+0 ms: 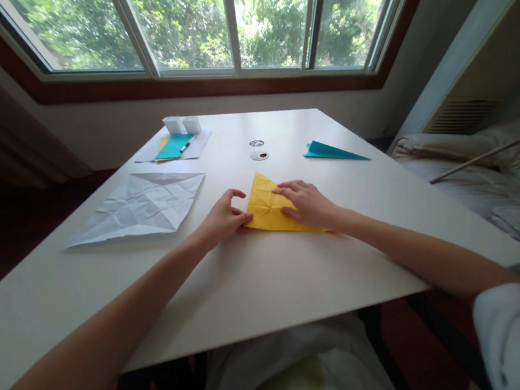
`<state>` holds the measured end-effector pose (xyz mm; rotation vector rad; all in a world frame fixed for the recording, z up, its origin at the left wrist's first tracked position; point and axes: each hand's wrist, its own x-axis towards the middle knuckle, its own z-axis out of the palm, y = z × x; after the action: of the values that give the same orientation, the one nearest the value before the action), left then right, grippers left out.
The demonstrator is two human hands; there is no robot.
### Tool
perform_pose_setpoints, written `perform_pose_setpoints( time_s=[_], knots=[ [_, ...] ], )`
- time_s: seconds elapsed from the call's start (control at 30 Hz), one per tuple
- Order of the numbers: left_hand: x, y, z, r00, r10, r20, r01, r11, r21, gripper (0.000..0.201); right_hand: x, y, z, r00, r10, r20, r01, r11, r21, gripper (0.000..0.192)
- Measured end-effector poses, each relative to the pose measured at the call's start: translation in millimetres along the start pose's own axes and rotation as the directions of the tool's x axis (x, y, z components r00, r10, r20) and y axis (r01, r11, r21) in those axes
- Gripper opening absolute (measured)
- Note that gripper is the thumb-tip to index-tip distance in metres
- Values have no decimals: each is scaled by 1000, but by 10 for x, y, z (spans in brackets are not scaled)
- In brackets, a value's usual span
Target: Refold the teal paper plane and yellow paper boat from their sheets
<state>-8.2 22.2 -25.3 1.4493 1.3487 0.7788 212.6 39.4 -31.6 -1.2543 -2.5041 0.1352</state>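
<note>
A creased sheet of yellow paper, folded into a triangular shape, lies on the white table in front of me. My left hand is at its left corner, with the thumb and a finger closed on the paper's edge and the index finger curved above. Across the right part of the paper rests my right hand, fingers spread and pressing down on it. The right end of the sheet is partly hidden beneath that hand and wrist.
On the white table, an unfolded, creased white sheet lies left, and a folded teal paper plane right. Farther back are teal paper, a pen and small white paper boxes. Round cable holes sit mid-table.
</note>
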Motion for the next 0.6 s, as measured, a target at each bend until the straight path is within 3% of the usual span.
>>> perform_pose_setpoints(
  time_s=[0.1,0.2,0.4,0.6],
  knots=[
    [-10,-21,16,994,99,36,-103,985,137,35,-43,-202,86,986,-99,133,101,995,-2,44],
    [-3,-29,12,985,158,69,-172,937,304,21,-60,-248,153,961,-53,270,41,998,50,52],
    [-38,73,-31,982,153,110,-188,811,554,35,-132,-87,45,896,31,442,-56,998,43,78],
    [-81,154,-66,981,63,184,-173,710,682,41,-224,37,-44,866,78,494,-102,995,21,88]
  ],
)
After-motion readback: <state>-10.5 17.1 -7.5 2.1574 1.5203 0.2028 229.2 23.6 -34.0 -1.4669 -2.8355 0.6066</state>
